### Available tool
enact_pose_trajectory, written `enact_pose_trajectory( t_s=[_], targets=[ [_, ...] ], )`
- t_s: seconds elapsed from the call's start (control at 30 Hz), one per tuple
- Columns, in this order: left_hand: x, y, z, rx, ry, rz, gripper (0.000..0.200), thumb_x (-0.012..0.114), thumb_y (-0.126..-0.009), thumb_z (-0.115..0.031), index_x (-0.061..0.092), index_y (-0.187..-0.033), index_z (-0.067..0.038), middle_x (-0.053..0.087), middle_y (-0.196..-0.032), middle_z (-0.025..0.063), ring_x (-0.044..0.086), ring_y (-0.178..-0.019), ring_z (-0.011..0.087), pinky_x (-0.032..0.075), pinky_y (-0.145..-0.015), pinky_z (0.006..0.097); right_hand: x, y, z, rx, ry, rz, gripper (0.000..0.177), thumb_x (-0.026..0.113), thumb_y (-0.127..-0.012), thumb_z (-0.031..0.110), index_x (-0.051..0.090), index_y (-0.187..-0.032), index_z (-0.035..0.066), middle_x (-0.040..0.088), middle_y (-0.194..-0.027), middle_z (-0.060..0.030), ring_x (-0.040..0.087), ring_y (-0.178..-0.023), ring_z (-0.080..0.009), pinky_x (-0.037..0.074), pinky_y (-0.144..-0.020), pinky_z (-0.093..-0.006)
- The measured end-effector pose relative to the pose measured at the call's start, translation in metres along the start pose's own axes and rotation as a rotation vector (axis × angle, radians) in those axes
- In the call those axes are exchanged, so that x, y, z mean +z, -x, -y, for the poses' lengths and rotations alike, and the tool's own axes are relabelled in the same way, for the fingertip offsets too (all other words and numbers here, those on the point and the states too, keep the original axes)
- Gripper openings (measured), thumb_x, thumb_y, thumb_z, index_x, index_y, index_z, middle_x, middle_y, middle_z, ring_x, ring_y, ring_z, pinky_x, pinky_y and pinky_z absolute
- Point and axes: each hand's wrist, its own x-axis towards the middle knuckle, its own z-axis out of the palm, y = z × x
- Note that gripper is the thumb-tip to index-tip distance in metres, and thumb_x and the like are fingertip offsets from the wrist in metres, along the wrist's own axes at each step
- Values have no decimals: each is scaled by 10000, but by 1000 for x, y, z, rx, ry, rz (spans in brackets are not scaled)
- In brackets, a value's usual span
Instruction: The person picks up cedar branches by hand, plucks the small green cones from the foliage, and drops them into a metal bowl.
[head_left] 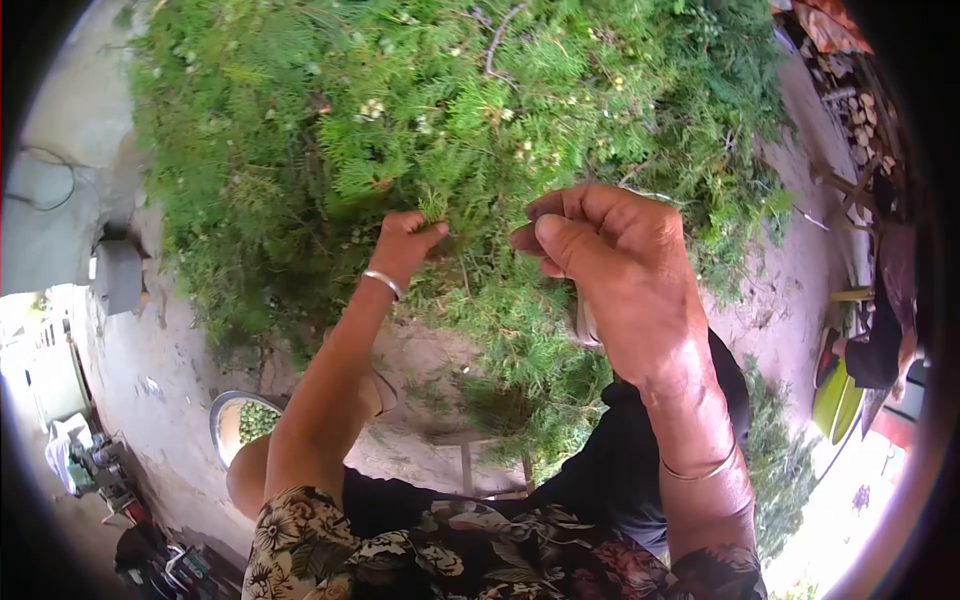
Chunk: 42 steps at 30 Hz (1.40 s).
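Note:
In front of me lies a large heap of green conifer branches (470,130) with flat, scaly leaves and small pale cones among them. My left hand (405,245), with a silver bangle on its wrist, is closed round a small green conifer sprig (432,207) whose tip sticks up past the fingers. Nearer to the camera, my right hand (620,240) is raised over the heap's near edge. Its thumb and fingers are pinched together, and whatever may be between them is too small or hidden to name. A gap separates the two hands.
A round basin (218,432) holding many small green cones (258,421) stands left of my knee. Further right, another person (885,310) sits beside a yellow-green object (838,405). Stacked firewood (868,130) lies at the right; a grey box (120,275) stands left.

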Motion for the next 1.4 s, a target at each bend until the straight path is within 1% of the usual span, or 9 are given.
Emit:
enact_pose_trajectory(
  t_s=[0.1,0.2,0.3,0.47,0.53,0.67,0.83,0.97,1.4],
  targets=[
    [-18,37,-18,-119,597,86,79,644,-835,-65,596,-807,-9,628,-834,76,631,-684,277,498,-597,395,6,-1,-4,-96,79,-2,193,550,-826,104,629,-815,-71,568,-590,-34,486,-544,-69,397,-491,-262],
    [-36,65,-36,-98,809,184,51,612,-853,-41,602,-900,-25,630,-890,89,640,-782,304,524,-644,460,6,-1,0,-13,232,145,193,513,-890,96,603,-883,-75,647,-751,-99,599,-699,-112,487,-632,-246],
    [-46,91,-57,-11,962,242,89,601,-861,-46,600,-946,-16,632,-903,97,633,-854,298,526,-699,468,13,-3,-15,63,201,198,288,528,-906,193,613,-806,-64,621,-652,-88,580,-605,-129,476,-573,-264],
    [-33,133,-81,277,928,116,113,564,-882,-45,599,-981,-6,632,-948,102,617,-893,290,522,-745,466,34,14,-11,230,-32,357,362,586,-888,296,642,-849,-60,642,-745,-105,604,-676,-158,516,-659,-301],
    [-25,149,-81,334,385,-149,139,557,-872,-14,612,-1000,-14,640,-948,97,610,-863,229,514,-740,388,39,13,-15,277,-183,388,321,623,-862,254,641,-857,-67,638,-820,-119,602,-719,-160,520,-666,-299],
    [-23,171,-97,390,-171,-12,406,722,-738,-61,578,-1100,51,647,-953,108,566,-829,101,462,-735,261,53,9,-24,307,-409,272,117,638,-834,87,613,-860,-25,631,-802,-88,620,-687,-162,529,-609,-276],
    [-37,166,-105,715,-186,-48,659,827,-637,-273,549,-1146,41,603,-1128,180,593,-1035,259,444,-914,350,56,0,-34,-88,-13,64,111,623,-798,50,602,-789,-59,608,-665,-69,543,-597,-96,442,-523,-251],
    [-45,160,-113,882,-341,-455,311,731,-736,-69,589,-989,42,636,-916,159,649,-833,222,511,-713,300,58,1,-29,-22,-120,132,62,587,-810,-1,586,-797,-61,613,-695,-64,539,-601,-80,457,-530,-247],
    [-40,160,-102,496,11,-161,154,669,-777,-43,591,-877,43,612,-733,73,565,-616,121,472,-581,255,60,7,-17,-95,-117,427,23,547,-832,-46,561,-837,-64,605,-735,-61,556,-633,-82,494,-550,-235]
  ],
)
